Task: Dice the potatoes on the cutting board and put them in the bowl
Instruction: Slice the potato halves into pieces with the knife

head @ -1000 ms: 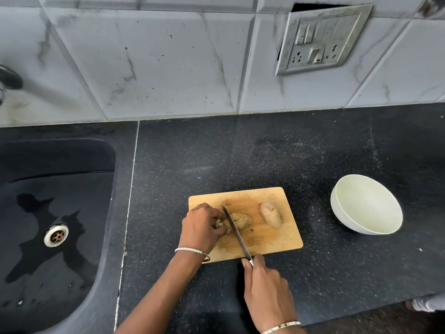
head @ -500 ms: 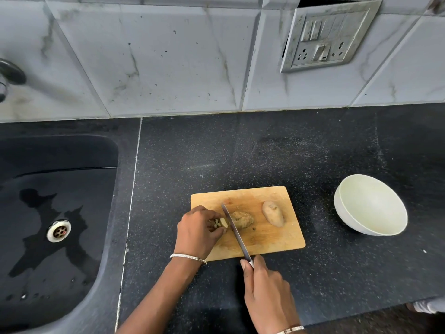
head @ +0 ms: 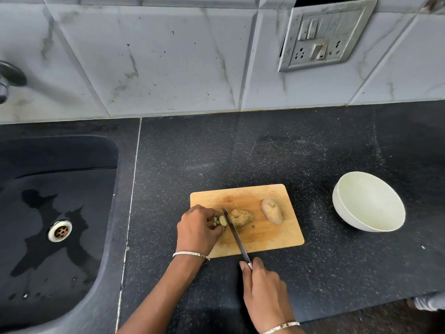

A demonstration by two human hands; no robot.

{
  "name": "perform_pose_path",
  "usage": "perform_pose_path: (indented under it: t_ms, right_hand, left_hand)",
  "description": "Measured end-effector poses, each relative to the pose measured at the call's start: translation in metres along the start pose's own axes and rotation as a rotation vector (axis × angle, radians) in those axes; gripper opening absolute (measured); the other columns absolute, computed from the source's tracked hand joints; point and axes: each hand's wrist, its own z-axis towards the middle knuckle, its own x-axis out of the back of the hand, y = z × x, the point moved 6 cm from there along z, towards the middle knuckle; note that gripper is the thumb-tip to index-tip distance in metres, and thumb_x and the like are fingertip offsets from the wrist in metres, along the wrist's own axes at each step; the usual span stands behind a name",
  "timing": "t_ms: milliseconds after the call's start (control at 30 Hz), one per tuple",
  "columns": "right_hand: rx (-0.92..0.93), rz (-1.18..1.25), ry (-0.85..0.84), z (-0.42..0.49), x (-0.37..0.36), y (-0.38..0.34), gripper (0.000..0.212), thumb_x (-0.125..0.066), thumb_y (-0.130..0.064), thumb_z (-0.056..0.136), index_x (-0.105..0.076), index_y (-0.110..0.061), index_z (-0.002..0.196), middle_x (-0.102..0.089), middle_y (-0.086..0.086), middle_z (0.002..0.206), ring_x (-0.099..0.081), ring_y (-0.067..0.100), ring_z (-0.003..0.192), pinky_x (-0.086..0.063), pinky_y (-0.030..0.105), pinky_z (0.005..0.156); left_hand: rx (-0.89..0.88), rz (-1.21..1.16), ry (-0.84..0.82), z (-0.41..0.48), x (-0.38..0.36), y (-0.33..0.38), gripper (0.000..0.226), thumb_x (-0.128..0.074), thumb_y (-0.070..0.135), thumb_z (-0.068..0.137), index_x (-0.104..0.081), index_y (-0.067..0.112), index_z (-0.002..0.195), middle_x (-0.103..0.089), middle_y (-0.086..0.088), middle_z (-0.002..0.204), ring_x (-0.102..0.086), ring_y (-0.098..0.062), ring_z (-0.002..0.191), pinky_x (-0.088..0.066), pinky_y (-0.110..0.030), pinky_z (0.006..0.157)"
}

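A wooden cutting board (head: 265, 239) lies on the black counter. On it a brown potato (head: 240, 217) is partly cut, with several small cut pieces (head: 221, 221) at its left end. My left hand (head: 198, 229) curls its fingers round those pieces. My right hand (head: 263, 289) grips the handle of a knife (head: 234, 233), whose blade stands between the pieces and the rest of the potato. A second, whole potato (head: 272, 211) lies on the board's right side. An empty white bowl (head: 368, 201) stands to the right of the board.
A dark sink (head: 55, 213) with a metal drain (head: 60, 230) and wet patches takes up the left. A tap (head: 9, 78) shows at the left edge. A switch panel (head: 325, 34) hangs on the tiled wall. The counter's front edge runs at lower right.
The knife has gone down through the potato's left end, and more cut pieces now lie by my left fingers. Both hands have stayed in about the same place.
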Motion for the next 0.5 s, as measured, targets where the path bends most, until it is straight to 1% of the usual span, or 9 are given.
perform_pose_path:
  t_ms: [133, 200, 433, 500]
  right_hand:
    - [-0.014, -0.026, 0.026, -0.001, -0.002, 0.002, 0.033, -0.020, -0.051, 0.100, -0.040, -0.025, 0.096, -0.065, -0.001, 0.086, -0.066, 0.026, 0.086, -0.039, 0.033, 0.059]
    - [-0.033, -0.052, 0.022, -0.001, -0.001, 0.001, 0.033, -0.020, -0.052, 0.100, -0.039, -0.025, 0.097, -0.066, 0.000, 0.090, -0.066, 0.027, 0.089, -0.039, 0.033, 0.060]
    - [-0.084, -0.128, 0.018, -0.002, 0.006, -0.001, 0.036, -0.019, -0.051, 0.101, -0.042, -0.023, 0.103, -0.066, 0.001, 0.097, -0.065, 0.028, 0.097, -0.038, 0.033, 0.062]
    - [-0.088, -0.139, 0.025, -0.002, 0.008, 0.000, 0.036, -0.019, -0.051, 0.101, -0.042, -0.023, 0.103, -0.067, 0.001, 0.098, -0.066, 0.028, 0.096, -0.038, 0.033, 0.062]
  left_hand:
    - [0.032, -0.031, 0.004, 0.003, -0.003, 0.003, 0.032, -0.080, 0.036, 0.070, -0.072, 0.037, 0.101, -0.059, 0.012, 0.087, -0.055, -0.008, 0.080, -0.046, -0.025, 0.070]
    - [0.038, -0.041, 0.007, 0.004, -0.004, 0.003, 0.032, -0.081, 0.036, 0.069, -0.072, 0.037, 0.100, -0.060, 0.012, 0.087, -0.057, -0.008, 0.080, -0.048, -0.026, 0.071]
    - [0.014, -0.056, 0.017, 0.001, -0.002, 0.005, 0.030, -0.080, 0.035, 0.072, -0.072, 0.039, 0.100, -0.058, 0.014, 0.086, -0.049, 0.003, 0.066, -0.039, -0.018, 0.064]
    - [0.003, -0.060, 0.021, 0.001, -0.002, 0.006, 0.030, -0.080, 0.036, 0.072, -0.071, 0.039, 0.100, -0.057, 0.015, 0.085, -0.050, 0.003, 0.066, -0.040, -0.018, 0.064]
